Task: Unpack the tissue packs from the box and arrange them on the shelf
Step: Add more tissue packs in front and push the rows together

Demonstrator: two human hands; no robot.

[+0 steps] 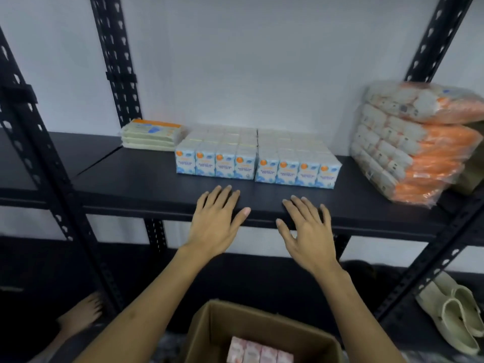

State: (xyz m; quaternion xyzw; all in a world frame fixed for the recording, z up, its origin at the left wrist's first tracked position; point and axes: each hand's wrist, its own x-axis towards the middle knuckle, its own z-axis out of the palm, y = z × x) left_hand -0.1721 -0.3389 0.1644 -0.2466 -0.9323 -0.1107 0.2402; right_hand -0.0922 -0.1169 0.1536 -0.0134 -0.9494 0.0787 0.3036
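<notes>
Head view, looking down on a black metal shelf point(146, 179). Left hand point(216, 221) and right hand point(305, 226) both held flat over the front edge of the shelf board, palms down, fingers straight and spread, nothing held. Whether the palms press on the board or float just above it: cannot tell.

Two blocks of blue-and-white tissue packs point(258, 163) stand on the shelf just beyond the fingertips, side by side, four packs across the front of each block, further rows behind. Left block is ahead of the left hand, right block ahead of the right hand; a strip of bare shelf lies between packs and fingers.

Open cardboard box point(207, 334) sits below, between the forearms, near the lower frame edge. Pink-wrapped packs point(258, 352) visible inside it.

Far left on the shelf: flat stack of pale yellow packs point(150, 137). Far right: tilted stack of orange-and-clear bundles point(413, 148).

Labels: each blue pack carries an orange round mark above dark print; the print is too blurred to read. No brand legible anywhere.
</notes>
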